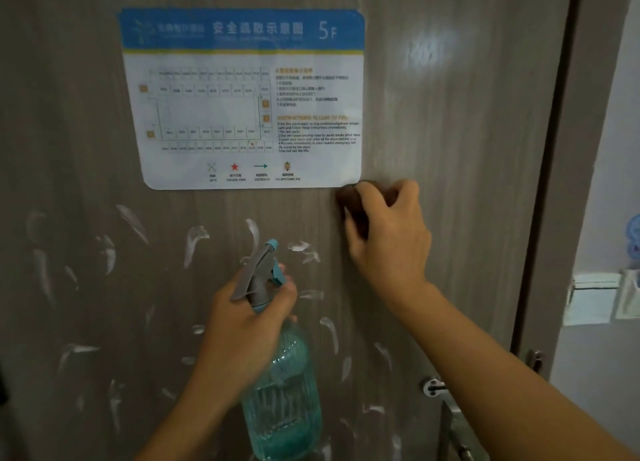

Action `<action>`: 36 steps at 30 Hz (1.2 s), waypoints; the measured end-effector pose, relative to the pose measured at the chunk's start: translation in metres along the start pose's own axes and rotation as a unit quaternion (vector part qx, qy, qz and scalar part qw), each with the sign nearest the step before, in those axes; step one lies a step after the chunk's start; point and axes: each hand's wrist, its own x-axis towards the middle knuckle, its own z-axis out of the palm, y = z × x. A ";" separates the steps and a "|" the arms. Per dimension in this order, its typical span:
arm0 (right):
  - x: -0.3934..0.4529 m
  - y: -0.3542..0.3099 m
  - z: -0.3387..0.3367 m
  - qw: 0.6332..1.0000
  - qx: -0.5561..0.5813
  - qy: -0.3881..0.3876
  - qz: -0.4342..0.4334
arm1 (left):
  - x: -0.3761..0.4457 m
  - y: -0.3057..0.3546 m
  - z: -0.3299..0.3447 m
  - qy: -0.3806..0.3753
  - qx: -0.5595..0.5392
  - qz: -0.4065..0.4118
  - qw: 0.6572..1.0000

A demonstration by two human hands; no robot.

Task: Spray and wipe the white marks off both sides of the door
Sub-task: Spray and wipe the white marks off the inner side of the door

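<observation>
A grey-brown wooden door (450, 148) fills the view. Several white smears (195, 242) streak its lower half, and one white patch (427, 51) sits at the upper right. My left hand (242, 325) grips the neck of a teal spray bottle (284, 398) with a grey trigger head, its nozzle pointing at the door. My right hand (391, 232) presses a dark brown cloth (353, 204) against the door just below the lower right corner of the evacuation plan. The cloth is mostly hidden under my fingers.
A blue and white evacuation plan (242, 96) is stuck on the upper door. A metal lock and door handle (450, 415) sit at the lower right. The door frame (568, 183) runs down the right, with a pale wall and a white shelf (595, 301) beyond.
</observation>
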 end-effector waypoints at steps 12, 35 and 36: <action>-0.017 0.025 -0.009 0.998 0.039 -0.035 -0.019 | -0.013 -0.016 0.006 -0.026 0.068 -0.030 0.997; -0.069 -0.057 0.038 0.999 -0.024 -0.029 -0.021 | 0.020 -0.037 -0.072 -0.051 -0.032 0.022 0.998; -0.080 -0.059 0.039 0.992 -0.032 -0.079 -0.089 | 0.022 -0.036 -0.073 -0.052 -0.038 0.021 0.998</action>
